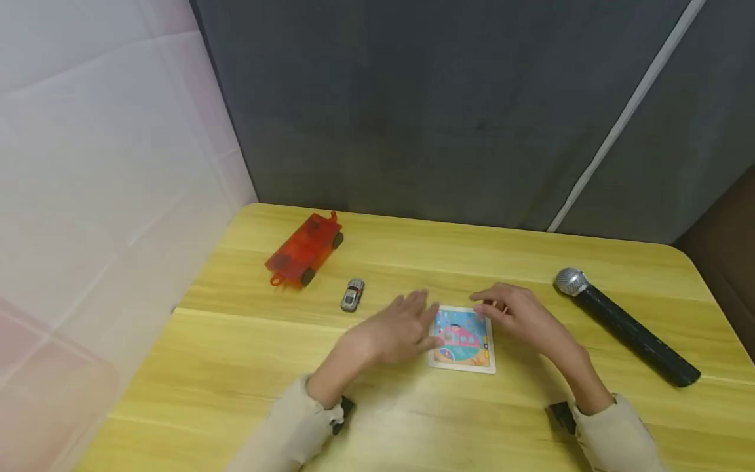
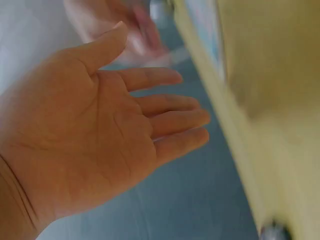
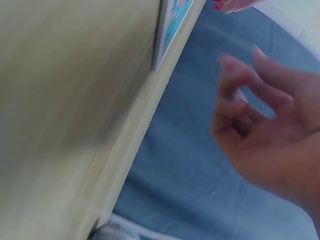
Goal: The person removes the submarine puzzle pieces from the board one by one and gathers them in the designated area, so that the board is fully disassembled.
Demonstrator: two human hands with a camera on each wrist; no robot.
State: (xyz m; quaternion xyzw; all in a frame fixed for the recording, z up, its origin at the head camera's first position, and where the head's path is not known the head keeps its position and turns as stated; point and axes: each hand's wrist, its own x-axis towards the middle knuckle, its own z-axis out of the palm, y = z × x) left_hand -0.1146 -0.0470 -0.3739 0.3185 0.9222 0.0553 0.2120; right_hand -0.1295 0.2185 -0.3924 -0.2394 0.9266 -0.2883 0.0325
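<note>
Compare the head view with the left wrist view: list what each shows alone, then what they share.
Only the head view shows the orange toy trailer, the small silver toy car and the black microphone.

Only the left wrist view shows the left hand's bare palm, fingers straight and holding nothing.

Both show the left hand, the right hand, the picture card and the yellow wooden table.

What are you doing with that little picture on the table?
A person's two hands hover on either side of a small square picture card lying flat on a yellow wooden table. The left hand is open with straight fingers at the card's left edge. The right hand, fingers loosely curled, is at its upper right corner and holds nothing. Farther off lie an orange toy cart, a small silver toy car and a black microphone.
</note>
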